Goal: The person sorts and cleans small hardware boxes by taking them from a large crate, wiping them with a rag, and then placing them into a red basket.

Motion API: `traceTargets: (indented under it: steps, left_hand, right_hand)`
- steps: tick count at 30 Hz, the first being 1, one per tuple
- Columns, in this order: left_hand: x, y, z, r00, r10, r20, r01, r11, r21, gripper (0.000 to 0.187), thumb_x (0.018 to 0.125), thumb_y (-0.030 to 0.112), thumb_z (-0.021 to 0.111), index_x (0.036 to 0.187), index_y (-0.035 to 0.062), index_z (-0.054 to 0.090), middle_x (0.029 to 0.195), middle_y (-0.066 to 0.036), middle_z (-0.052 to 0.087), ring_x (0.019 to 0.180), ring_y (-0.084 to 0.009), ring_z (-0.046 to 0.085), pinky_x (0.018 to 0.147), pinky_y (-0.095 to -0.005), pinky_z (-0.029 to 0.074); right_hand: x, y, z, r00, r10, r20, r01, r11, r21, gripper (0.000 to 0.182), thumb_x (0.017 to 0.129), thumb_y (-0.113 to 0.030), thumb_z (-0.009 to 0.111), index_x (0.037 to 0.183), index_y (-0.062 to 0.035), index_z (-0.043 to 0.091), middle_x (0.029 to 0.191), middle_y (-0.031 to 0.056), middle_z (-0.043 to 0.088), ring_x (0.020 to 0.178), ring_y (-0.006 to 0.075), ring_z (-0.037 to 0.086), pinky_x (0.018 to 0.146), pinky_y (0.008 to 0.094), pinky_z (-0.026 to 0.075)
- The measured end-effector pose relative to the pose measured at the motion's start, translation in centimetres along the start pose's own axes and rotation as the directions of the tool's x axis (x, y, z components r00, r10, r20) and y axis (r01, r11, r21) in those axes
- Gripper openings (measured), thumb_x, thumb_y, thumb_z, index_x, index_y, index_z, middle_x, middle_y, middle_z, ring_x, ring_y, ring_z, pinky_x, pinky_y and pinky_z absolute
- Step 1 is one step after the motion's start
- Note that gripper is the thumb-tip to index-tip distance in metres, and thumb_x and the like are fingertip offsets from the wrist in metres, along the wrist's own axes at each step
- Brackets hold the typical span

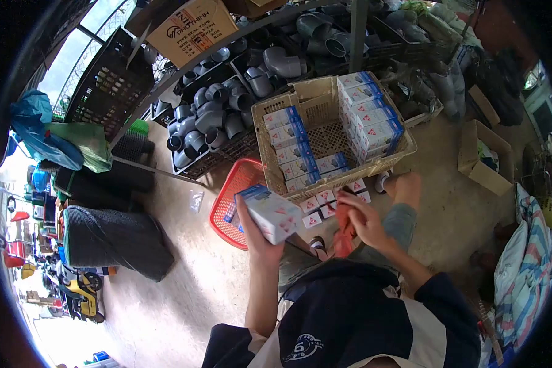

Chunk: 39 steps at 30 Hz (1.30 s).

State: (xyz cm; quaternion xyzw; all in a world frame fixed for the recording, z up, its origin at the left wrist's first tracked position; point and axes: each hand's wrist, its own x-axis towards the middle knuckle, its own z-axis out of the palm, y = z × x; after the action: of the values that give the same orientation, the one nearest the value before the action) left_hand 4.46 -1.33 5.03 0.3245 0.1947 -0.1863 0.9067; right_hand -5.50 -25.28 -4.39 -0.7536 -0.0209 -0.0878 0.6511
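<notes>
Up close, the left hand (256, 230) was wrapped from below around a white cardboard box with blue edging and small red marks (270, 211), fingers closed on its underside so the printed face tilted up toward the camera, probably to keep it readable. The right hand (362, 219) was curled shut on a bunched red cloth (345, 230), which hung down between the knees, just beside the box. Just beyond both hands, several small white packets with red triangles (325, 205) lay loose on the concrete floor against the foot of a tan woven plastic basket (325, 138). Inside the basket, matching blue-and-white boxes (374, 116) stood packed in rows along its two sides, leaving the middle bare. A red plastic mesh basket (230, 205) sat left of it, partly behind the held box. Farther back, grey plastic pipe elbows (208, 119) filled black crates under a metal shelf.
</notes>
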Motion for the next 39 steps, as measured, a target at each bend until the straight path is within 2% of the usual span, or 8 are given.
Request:
traceTargets:
  steps: [3,6,9,18,22,31,33,39]
  left_hand:
    - [-1.1,-1.4,-1.2,0.967,0.247,0.067,-0.253,0.88,0.402,0.073,0.087,0.035,0.076,0.144,0.0091,0.039,0.125,-0.014,0.059,0.111,-0.0286,0.062,0.093,-0.0429,0.054]
    - [-3.0,-3.1,-0.4,0.853,0.333,0.402,-0.513,0.396,0.761,0.128,0.068,0.007,0.089,0.159,0.0039,-0.001,0.148,-0.025,0.04,0.128,-0.0368,0.053,0.105,-0.0426,0.048]
    - [-3.1,-4.5,-2.2,0.635,0.225,0.739,-0.73,-0.139,0.669,0.116,0.068,0.015,0.091,0.155,-0.0007,0.016,0.134,-0.028,0.051,0.121,-0.037,0.059,0.101,-0.0456,0.051]
    - [-5.0,-2.4,-4.7,0.637,0.012,0.771,-0.692,-0.431,0.578,0.099,0.064,0.027,0.089,0.148,0.0056,0.04,0.121,-0.022,0.056,0.11,-0.0424,0.058,0.09,-0.0503,0.049]
    - [-2.9,-1.6,-8.3,0.788,0.166,0.592,-0.56,-0.203,0.803,0.1,0.065,0.025,0.088,0.15,0.004,0.039,0.121,-0.022,0.058,0.109,-0.0412,0.06,0.09,-0.049,0.049]
    - [-3.1,-1.7,-14.6,0.787,0.304,0.537,-0.617,0.359,0.7,0.116,0.067,0.036,0.095,0.153,0.0043,0.023,0.132,-0.022,0.054,0.122,-0.039,0.056,0.108,-0.0453,0.044]
    - [0.0,-0.3,-17.2,0.806,0.508,0.303,-0.533,0.403,0.744,0.116,0.066,0.032,0.095,0.153,0.0064,0.023,0.135,-0.017,0.054,0.123,-0.0287,0.056,0.105,-0.0398,0.046]
    - [14.2,6.2,-34.4,0.933,0.205,-0.295,-0.238,0.968,-0.08,0.051,0.093,0.039,0.064,0.134,0.0081,0.056,0.118,-0.013,0.067,0.106,-0.0275,0.067,0.093,-0.0436,0.055]
  right_hand:
    - [-1.1,-0.6,0.3,0.917,0.332,-0.221,-0.147,0.797,0.586,0.04,0.109,-0.029,0.048,0.139,-0.0038,0.056,0.144,0.015,0.055,0.127,0.0216,0.055,0.105,0.033,0.043]
    - [-0.5,-5.1,1.1,0.979,-0.024,-0.202,0.081,0.957,0.278,0.039,0.107,-0.025,0.05,0.138,-0.002,0.056,0.139,0.0149,0.058,0.127,0.0245,0.056,0.105,0.0356,0.044]
    - [1.1,-10.7,3.7,0.977,-0.209,0.04,0.211,0.976,-0.058,0.037,0.105,-0.022,0.053,0.137,-0.0042,0.056,0.136,0.0139,0.06,0.126,0.0265,0.058,0.105,0.0371,0.044]
    - [3.5,-5.9,7.3,0.964,0.05,0.262,-0.075,0.993,0.088,0.035,0.103,-0.015,0.057,0.137,-0.0075,0.057,0.137,0.0142,0.061,0.124,0.0262,0.061,0.105,0.0343,0.045]
    - [2.0,-6.6,10.0,0.939,-0.093,0.331,0.1,0.995,-0.003,0.034,0.103,-0.014,0.056,0.136,-0.0032,0.058,0.142,0.0121,0.058,0.129,0.026,0.057,0.109,0.0357,0.043]
    - [3.0,6.3,9.9,0.664,0.732,0.151,-0.628,0.437,0.645,0.046,0.105,-0.024,0.057,0.144,-0.0024,0.047,0.139,0.0108,0.057,0.128,0.0227,0.055,0.11,0.0373,0.042]
    - [-0.4,9.9,7.5,0.794,0.604,0.06,-0.597,0.759,0.261,0.045,0.106,-0.033,0.052,0.141,-0.005,0.05,0.137,0.0121,0.059,0.124,0.0265,0.059,0.108,0.0405,0.045]
    - [-5.4,11.6,2.6,0.38,0.925,0.028,-0.803,0.315,0.505,0.054,0.105,-0.042,0.052,0.144,-0.0058,0.047,0.139,0.0121,0.055,0.124,0.0294,0.057,0.106,0.0464,0.046]
